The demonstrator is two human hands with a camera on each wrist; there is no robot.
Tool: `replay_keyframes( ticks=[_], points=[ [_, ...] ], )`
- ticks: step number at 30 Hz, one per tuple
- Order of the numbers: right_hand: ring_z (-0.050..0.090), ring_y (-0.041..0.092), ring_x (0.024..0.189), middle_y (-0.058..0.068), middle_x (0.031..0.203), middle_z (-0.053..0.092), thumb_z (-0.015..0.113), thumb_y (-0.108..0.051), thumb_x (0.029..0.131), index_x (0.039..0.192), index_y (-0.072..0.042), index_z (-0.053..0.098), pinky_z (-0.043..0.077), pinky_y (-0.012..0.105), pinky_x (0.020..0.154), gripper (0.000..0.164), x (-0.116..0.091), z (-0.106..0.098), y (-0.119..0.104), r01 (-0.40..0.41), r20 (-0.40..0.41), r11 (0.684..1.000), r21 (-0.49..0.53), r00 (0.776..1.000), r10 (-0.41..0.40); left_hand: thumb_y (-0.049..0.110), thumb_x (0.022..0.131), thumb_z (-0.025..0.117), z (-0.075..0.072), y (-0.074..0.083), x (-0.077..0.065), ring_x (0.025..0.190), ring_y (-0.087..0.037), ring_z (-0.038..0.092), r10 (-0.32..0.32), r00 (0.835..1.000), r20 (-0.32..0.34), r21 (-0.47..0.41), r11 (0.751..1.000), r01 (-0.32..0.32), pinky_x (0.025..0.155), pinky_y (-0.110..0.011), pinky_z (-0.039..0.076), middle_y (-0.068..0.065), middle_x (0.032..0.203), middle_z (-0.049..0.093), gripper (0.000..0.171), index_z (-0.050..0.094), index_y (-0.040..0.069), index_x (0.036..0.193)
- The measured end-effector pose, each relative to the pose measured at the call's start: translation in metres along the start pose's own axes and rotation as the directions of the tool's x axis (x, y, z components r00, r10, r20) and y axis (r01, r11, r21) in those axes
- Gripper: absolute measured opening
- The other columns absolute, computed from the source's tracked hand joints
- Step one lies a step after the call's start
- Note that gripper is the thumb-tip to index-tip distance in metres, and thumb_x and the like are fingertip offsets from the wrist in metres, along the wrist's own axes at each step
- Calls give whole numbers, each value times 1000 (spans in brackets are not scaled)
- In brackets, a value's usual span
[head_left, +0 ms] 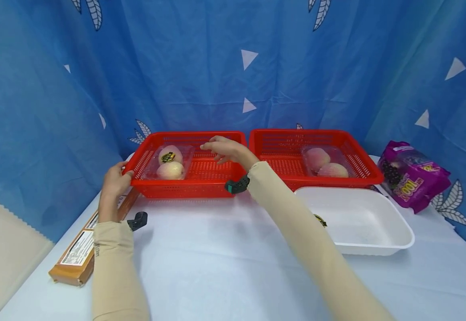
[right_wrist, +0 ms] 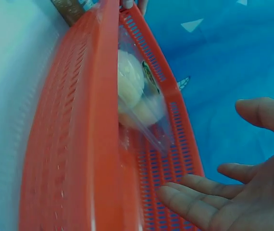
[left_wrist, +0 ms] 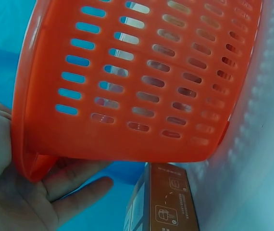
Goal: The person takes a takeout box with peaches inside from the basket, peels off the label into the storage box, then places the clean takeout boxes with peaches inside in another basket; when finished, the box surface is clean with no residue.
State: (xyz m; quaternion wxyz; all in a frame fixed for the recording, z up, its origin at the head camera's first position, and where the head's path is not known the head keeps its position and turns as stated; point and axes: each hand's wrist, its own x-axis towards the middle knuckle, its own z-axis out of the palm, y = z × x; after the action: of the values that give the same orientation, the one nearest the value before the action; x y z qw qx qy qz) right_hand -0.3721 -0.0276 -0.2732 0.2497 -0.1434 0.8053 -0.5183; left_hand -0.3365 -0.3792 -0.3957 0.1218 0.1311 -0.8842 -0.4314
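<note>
My left hand grips the left end rim of the left red basket, thumb on top and fingers under the rim in the left wrist view. Inside that basket, on its left side, lies a clear plastic pack of two peaches with a dark round sticker. Over the basket's right part hovers my right hand, holding nothing. Its fingers are spread and relaxed in the right wrist view, with the pack of peaches farther along the basket.
A second red basket stands close on the right with another pack of peaches. A white tray lies before it, beside a purple bag. At the left, a long brown box reaches under my left arm. Blue curtain hangs behind.
</note>
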Motion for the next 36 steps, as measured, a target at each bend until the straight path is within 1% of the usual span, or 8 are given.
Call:
replay_keyframes(
  ticks=[3,6,10,12,17,25,32,36],
  points=[
    [43,42,129,21,146,35,57,-33,95,149,-7,24,42,47,104,69,10,8,-1,-27,-3,998,50,1000,27,34,102,41,3,-16,13,115,-39,53,17,1000,-3,6,1000,-17,90,-52,50,-24,139,43,64,13,13,155],
    [41,46,130,23,149,30,57,-34,95,151,-9,22,41,49,104,72,19,16,-3,-61,9,989,133,998,60,38,100,44,2,-16,13,112,-39,54,14,1000,2,13,1000,-14,86,-49,53,-24,137,44,66,15,13,155],
    [41,47,130,23,151,29,57,-37,94,151,-16,28,43,51,102,68,30,32,-3,-117,39,961,249,993,110,33,100,47,-6,11,-10,113,-39,54,-20,1000,22,17,1000,20,67,-34,59,-25,137,43,65,18,8,153],
    [40,48,130,24,151,28,56,-38,94,151,-18,29,42,53,102,66,36,40,-1,-153,68,937,315,988,139,28,100,47,-11,30,-26,114,-41,52,-33,999,35,20,999,32,65,-34,59,-27,138,42,64,19,5,153],
    [40,52,128,30,149,30,53,-39,95,149,-8,30,37,56,105,67,47,57,4,-232,142,877,422,972,189,17,101,42,-16,62,-56,119,-45,48,-33,998,49,21,999,32,92,-53,49,-32,139,39,59,17,-2,151],
    [45,45,126,27,146,36,57,-37,94,152,-13,20,39,58,102,72,49,62,0,-223,148,796,564,975,168,18,102,40,-17,67,-59,121,-46,46,-15,998,64,19,1000,14,96,-55,45,-33,140,38,59,14,-2,152],
    [49,37,121,21,140,43,59,-36,94,151,-10,23,45,53,98,73,49,60,-5,-239,139,794,559,971,194,17,102,40,-17,66,-58,120,-45,47,-25,997,73,23,999,23,96,-54,45,-32,139,39,59,15,-1,152],
    [54,31,103,17,119,53,62,-35,92,145,-3,33,50,46,95,68,47,59,-7,-225,112,812,539,974,196,18,102,41,-17,67,-60,119,-44,49,-25,997,72,12,1000,24,95,-53,46,-30,139,40,59,15,0,152]
  ],
)
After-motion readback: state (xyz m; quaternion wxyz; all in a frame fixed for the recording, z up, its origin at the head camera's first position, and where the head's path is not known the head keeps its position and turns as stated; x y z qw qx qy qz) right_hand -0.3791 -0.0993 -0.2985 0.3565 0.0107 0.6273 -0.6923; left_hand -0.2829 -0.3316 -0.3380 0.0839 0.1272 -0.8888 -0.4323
